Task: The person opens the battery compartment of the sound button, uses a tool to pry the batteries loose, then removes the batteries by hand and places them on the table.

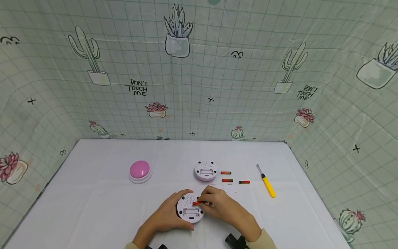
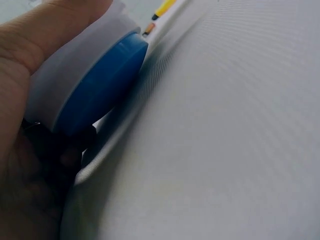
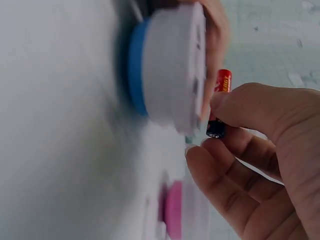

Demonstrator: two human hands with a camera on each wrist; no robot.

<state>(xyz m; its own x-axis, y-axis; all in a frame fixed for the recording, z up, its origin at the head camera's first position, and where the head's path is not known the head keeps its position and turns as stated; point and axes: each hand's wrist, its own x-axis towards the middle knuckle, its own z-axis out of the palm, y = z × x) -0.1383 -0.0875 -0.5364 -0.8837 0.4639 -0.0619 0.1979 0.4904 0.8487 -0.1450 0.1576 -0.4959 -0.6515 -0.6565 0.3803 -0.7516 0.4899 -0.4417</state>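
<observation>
A round white push button with a blue dome (image 2: pixel 107 82) is turned face down, its open battery compartment (image 1: pixel 191 212) facing up. My left hand (image 1: pixel 170 213) grips this button (image 1: pixel 189 206) around its rim, thumb at the near side and fingers at the far side. Over its upper face, my right hand (image 1: pixel 221 204) pinches a red and black battery (image 3: pixel 225 82) between thumb and fingers. The battery is held above the compartment's far edge in the head view. In the left wrist view, the hand hides part of the white casing.
Behind the hands lies a second upturned button (image 1: pixel 206 170) with a pink dome, its compartment open. Three loose batteries (image 1: pixel 227 180) lie beside it. A yellow-handled screwdriver (image 1: pixel 268 186) lies at right. At left stands another pink button (image 1: pixel 139 170), dome up. A patterned curtain (image 1: pixel 192 76) surrounds the white table.
</observation>
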